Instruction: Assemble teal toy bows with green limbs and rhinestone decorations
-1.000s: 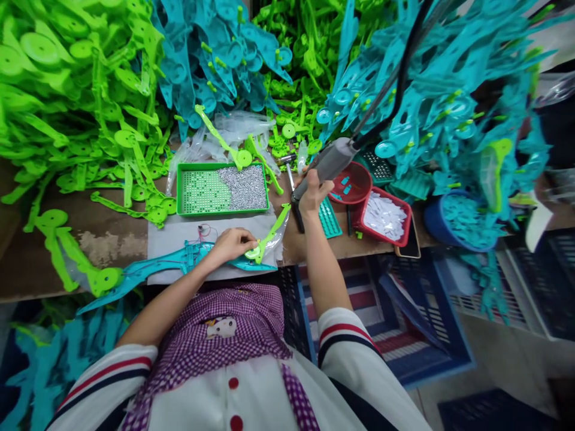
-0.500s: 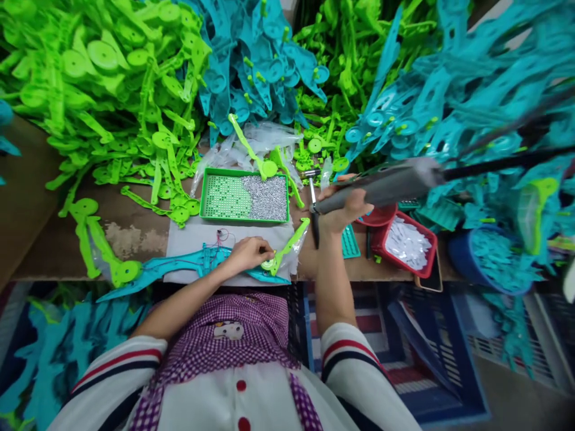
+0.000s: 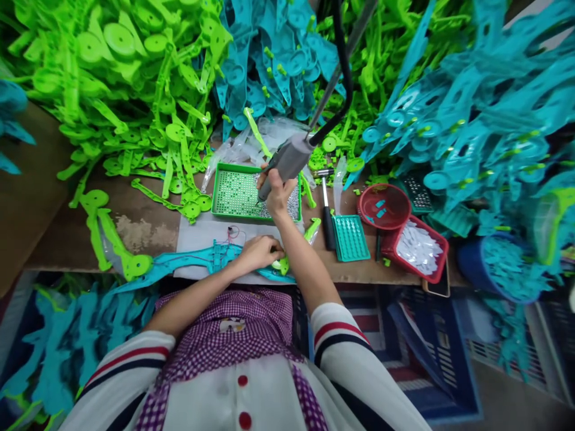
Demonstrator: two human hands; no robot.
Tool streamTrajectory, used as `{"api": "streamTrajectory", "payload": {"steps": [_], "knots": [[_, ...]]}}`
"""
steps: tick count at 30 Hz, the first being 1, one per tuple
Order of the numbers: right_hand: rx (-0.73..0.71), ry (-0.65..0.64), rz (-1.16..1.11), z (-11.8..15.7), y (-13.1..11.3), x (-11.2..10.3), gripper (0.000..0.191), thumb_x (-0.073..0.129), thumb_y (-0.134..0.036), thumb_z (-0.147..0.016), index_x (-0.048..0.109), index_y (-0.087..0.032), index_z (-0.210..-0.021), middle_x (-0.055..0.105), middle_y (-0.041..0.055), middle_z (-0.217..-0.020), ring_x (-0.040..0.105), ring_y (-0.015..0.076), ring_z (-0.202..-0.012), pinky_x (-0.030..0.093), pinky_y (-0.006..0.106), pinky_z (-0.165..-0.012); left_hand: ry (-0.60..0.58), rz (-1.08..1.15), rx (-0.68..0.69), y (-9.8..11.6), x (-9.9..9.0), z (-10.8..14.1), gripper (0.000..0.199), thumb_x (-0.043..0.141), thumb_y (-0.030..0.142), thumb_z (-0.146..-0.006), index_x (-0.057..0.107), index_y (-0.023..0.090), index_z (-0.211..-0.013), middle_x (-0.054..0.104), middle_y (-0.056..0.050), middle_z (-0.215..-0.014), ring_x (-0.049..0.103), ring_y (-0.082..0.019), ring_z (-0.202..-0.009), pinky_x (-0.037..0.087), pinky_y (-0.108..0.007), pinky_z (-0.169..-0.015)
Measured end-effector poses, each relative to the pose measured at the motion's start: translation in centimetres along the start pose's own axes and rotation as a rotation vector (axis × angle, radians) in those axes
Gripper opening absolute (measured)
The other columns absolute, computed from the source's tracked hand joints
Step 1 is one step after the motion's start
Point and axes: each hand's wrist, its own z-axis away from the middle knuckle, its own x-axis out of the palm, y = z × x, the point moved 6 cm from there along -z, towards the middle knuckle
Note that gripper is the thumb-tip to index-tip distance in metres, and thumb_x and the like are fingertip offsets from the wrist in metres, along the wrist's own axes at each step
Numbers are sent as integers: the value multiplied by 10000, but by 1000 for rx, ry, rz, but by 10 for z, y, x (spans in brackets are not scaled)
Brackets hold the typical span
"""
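My right hand point(image 3: 279, 193) is wrapped round a grey electric screwdriver point(image 3: 293, 158), whose tip points down over the screws in a green perforated tray point(image 3: 233, 212). Near the bench's front edge, my left hand point(image 3: 260, 251) pinches at the round end of a green arm part point(image 3: 282, 263). That part lies on the right end of a long blue plastic frame point(image 3: 179, 261). Thin red wires and a small dark piece point(image 3: 230, 230) rise from the frame's middle. What exactly the left fingertips grip is partly hidden.
Piles of green parts point(image 3: 121, 72) and blue parts point(image 3: 476, 120) line the back. A hammer point(image 3: 329, 224), teal tray point(image 3: 351, 238), red bowl point(image 3: 384, 206), red basket of white pieces point(image 3: 415, 248) and blue bucket point(image 3: 503, 269) stand on the right. A black cable hangs above the screwdriver.
My right hand has swung the screwdriver left, from beside the hammer to over the screw tray. My left hand stays at the green part. The view has shifted slightly.
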Motion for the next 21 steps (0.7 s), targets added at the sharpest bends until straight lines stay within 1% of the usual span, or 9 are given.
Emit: {"api": "streamTrajectory", "payload": {"steps": [8, 10, 12, 14, 16, 19, 21], "knots": [[-19, -32, -4, 1, 5, 5, 488, 529, -677, -804, 574, -215, -653, 456, -58, -496, 475, 92, -454, 384, 260, -478, -2, -17, 26, 1, 0, 0, 193, 640, 306, -849, 774, 225, -960, 756, -49, -1028, 690, -254, -940, 495, -305, -779], [-15, -19, 2, -1, 2, 6, 498, 523, -698, -794, 589, -216, -685, 460, -57, -509, 470, 91, -455, 395, 264, -486, 4, -18, 20, 0, 0, 0, 189, 645, 310, -846, 776, 230, -956, 756, -44, -1020, 689, -247, -928, 494, -301, -777], [-17, 4, -6, -3, -8, 0, 530, 494, -736, -784, 609, -220, -757, 451, -58, -524, 464, 93, -456, 407, 269, -492, 6, -21, 8, 0, 0, 1, 183, 649, 314, -843, 776, 231, -946, 756, -41, -1013, 686, -240, -917, 491, -299, -775], [-30, 38, -16, -1, -26, -16, 573, 464, -779, -771, 615, -230, -836, 424, -59, -538, 461, 96, -456, 411, 269, -489, 13, -19, 14, -1, 0, 0, 175, 652, 309, -841, 776, 229, -935, 754, -42, -1010, 679, -231, -917, 485, -297, -775], [-45, 76, -10, 10, -48, -45, 610, 439, -828, -745, 599, -251, -861, 385, -61, -543, 446, 97, -445, 395, 262, -465, 23, -13, 37, -1, 0, 0, 163, 654, 299, -840, 774, 225, -921, 750, -43, -991, 672, -218, -903, 476, -291, -769], [-65, 132, 5, 40, -77, -94, 639, 426, -887, -685, 558, -274, -809, 347, -69, -530, 402, 99, -404, 358, 256, -411, 23, -13, 71, -4, 2, -1, 152, 648, 300, -843, 770, 223, -894, 744, -36, -939, 659, -193, -844, 457, -280, -737], [-76, 181, -2, 62, -89, -118, 618, 472, -876, -660, 537, -272, -777, 345, -72, -513, 388, 104, -382, 341, 259, -384, 25, -16, 84, -6, 4, -2, 154, 647, 314, -840, 768, 227, -880, 741, -30, -915, 649, -179, -810, 438, -271, -706]]}}
